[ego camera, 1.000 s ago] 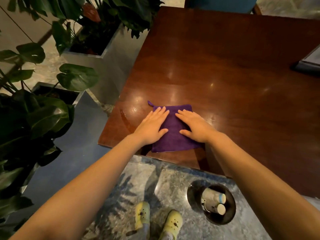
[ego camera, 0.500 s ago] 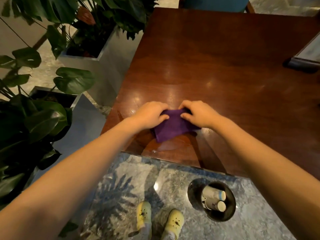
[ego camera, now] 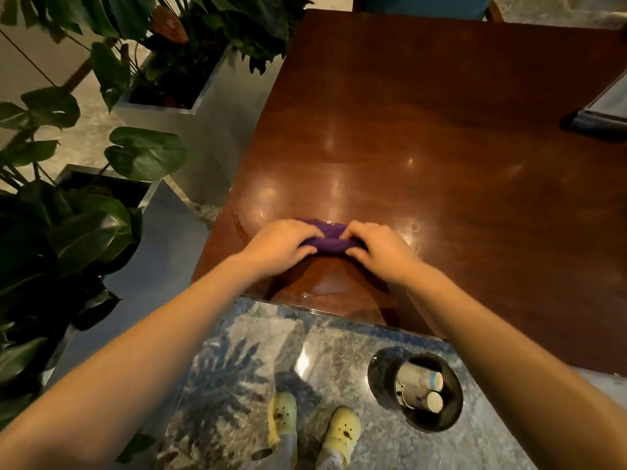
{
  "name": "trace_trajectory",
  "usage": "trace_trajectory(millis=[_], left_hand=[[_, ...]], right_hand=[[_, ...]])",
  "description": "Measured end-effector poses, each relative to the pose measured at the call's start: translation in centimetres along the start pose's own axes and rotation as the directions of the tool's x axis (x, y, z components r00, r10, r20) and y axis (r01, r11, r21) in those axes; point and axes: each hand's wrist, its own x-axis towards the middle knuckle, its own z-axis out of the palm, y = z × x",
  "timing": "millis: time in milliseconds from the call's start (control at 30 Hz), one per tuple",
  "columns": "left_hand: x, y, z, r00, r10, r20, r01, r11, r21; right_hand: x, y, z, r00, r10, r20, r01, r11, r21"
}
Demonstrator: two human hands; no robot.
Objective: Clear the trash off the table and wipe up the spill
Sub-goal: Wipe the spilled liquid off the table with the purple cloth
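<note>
A purple cloth (ego camera: 330, 239) lies bunched into a narrow roll on the dark wooden table (ego camera: 441, 137), near its front left corner. My left hand (ego camera: 281, 244) grips the roll's left end and my right hand (ego camera: 380, 247) grips its right end, fingers curled over the fabric. A wet sheen (ego camera: 244, 225) shows on the wood around and in front of the cloth. On the floor to the right stands a round black bin (ego camera: 383, 374) with two paper cups (ego camera: 420, 385) lying inside.
Large-leafed plants in metal planters (ego camera: 190, 130) stand close to the table's left edge. A dark flat object (ego camera: 597, 120) rests at the table's right edge. A blue chair (ego camera: 420, 3) is at the far side. My yellow shoes (ego camera: 312, 425) stand on the marble floor.
The cloth was spread flat under both open palms; my hands have closed and gathered it into a tight roll, moving it away from the table's front edge.
</note>
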Motion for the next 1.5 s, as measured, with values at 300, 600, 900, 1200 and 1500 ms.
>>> trace_trajectory(millis=[300, 600, 900, 1200, 1500], left_hand=[[-6.5, -2.1, 3.1, 0.985, -0.133, -0.110, 0.107, 0.970, -0.216], [-10.4, -7.1, 6.1, 0.871, -0.483, -0.092, 0.489, 0.870, 0.059], [-10.4, -7.4, 6.7, 0.872, -0.477, -0.112, 0.486, 0.871, 0.072], [-10.4, -7.3, 7.0, 0.867, -0.482, -0.126, 0.495, 0.862, 0.110], [-11.0, -7.8, 6.8, 0.870, -0.482, -0.100, 0.488, 0.872, 0.036]], right_hand=[[-2.7, -1.3, 2.6, 0.964, -0.260, 0.058, 0.265, 0.920, -0.290], [-0.9, -1.9, 6.8, 0.906, -0.318, 0.278, 0.415, 0.792, -0.447], [-1.4, -0.1, 7.2, 0.945, -0.316, 0.089, 0.321, 0.832, -0.452], [5.8, -0.7, 5.6, 0.954, 0.200, -0.223, -0.264, 0.914, -0.309], [8.5, -8.3, 9.7, 0.935, 0.288, -0.205, -0.327, 0.926, -0.191]])
